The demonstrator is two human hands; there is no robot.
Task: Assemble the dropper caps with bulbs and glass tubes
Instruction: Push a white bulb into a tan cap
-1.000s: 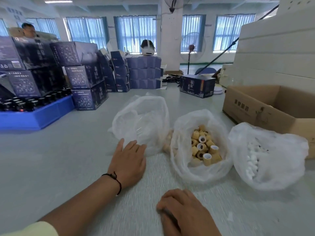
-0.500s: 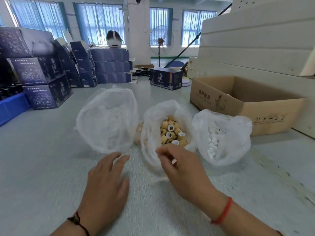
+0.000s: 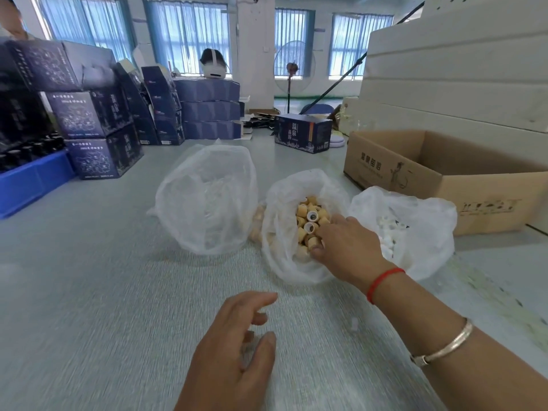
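Tan ribbed caps (image 3: 310, 223) bagged; right hand (image 3: 345, 244) fingers seemingly pinching one; left hand (image 3: 231, 348) fingers loosely spread.

right hand (image 3: 347, 244) in bag of caps (image 3: 310, 223), left hand (image 3: 234, 351) hovering

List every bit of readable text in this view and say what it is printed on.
"温泉" in large white characters: small dark blue box behind the bags.
"温泉", large white characters: side of the stacked dark box at left.
Cardboard carton: four printed characters, too blurred to read.
Smaller print on all boxes: too small.
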